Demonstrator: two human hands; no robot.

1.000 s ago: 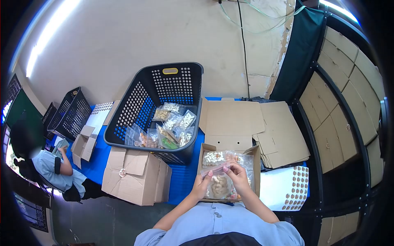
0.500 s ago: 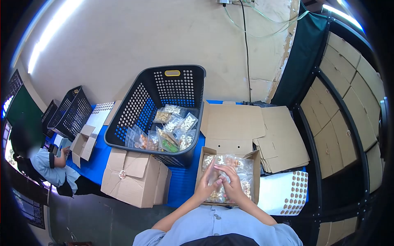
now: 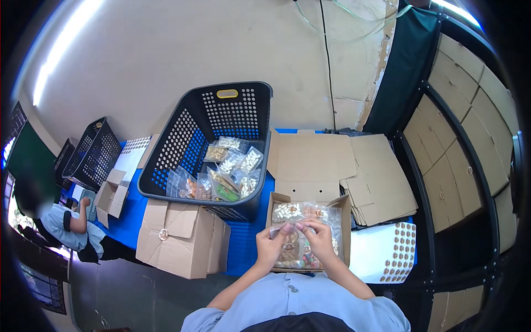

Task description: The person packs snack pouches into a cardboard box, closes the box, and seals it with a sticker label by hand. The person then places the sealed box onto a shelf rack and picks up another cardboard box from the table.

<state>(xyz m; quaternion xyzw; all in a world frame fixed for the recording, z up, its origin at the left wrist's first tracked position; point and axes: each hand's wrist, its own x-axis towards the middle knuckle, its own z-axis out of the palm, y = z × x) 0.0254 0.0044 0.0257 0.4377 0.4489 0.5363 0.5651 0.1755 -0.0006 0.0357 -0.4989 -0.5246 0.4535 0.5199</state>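
Over an open cardboard box (image 3: 346,243), my left hand (image 3: 270,243) and my right hand (image 3: 318,239) pinch the top edge of a clear plastic bag (image 3: 290,249), their fingertips almost touching. Tan pieces show inside or behind the bag. Beneath and around it in the box lie several more clear bags, one with white pieces (image 3: 287,211) at the back left and others with orange or coloured pieces. The box lid (image 3: 314,157) stands folded back behind it.
A black perforated basket (image 3: 232,119) with several filled bags stands behind left, a closed carton (image 3: 171,238) before it. Flattened cardboard (image 3: 384,180) and a sticker sheet (image 3: 370,254) lie right. Shelves of boxes (image 3: 459,149) stand far right; another person (image 3: 74,224) works far left.
My hands came together over the box, then drew slightly apart with the bag's edge between their fingertips. The view tilted a little, and the other person's arm moved.
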